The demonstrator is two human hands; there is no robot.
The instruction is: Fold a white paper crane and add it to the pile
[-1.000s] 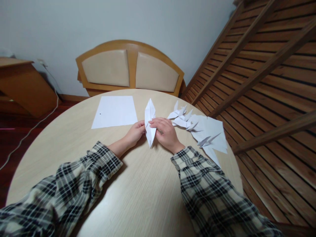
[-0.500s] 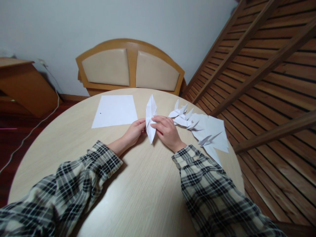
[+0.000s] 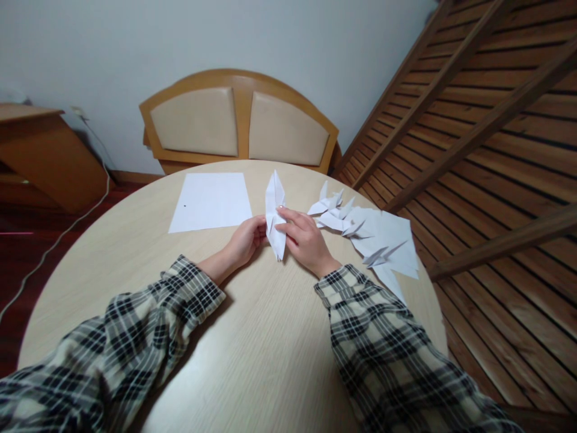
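Observation:
Between my two hands is a folded white paper (image 3: 274,195), long and narrow with a point at its far and near ends. My left hand (image 3: 247,242) grips its left edge, the fingers partly hidden behind the paper. From the other side my right hand (image 3: 306,240) pinches it, with fingertips lying on its front near the middle. Slits and creases show in the lower half of the paper. To the right of my right hand stand several folded paper cranes (image 3: 333,218), close together.
A blank white sheet (image 3: 211,201) with a small black dot lies at the left on the round wooden table (image 3: 252,361). More white paper (image 3: 396,234) lies under the cranes at the right edge. A padded chair (image 3: 241,117) stands behind the table, wooden slats (image 3: 496,120) to the right.
The folded paper has tilted slightly, its far tip shifting left. My right fingertips have moved a little up on it. Both hands keep hold.

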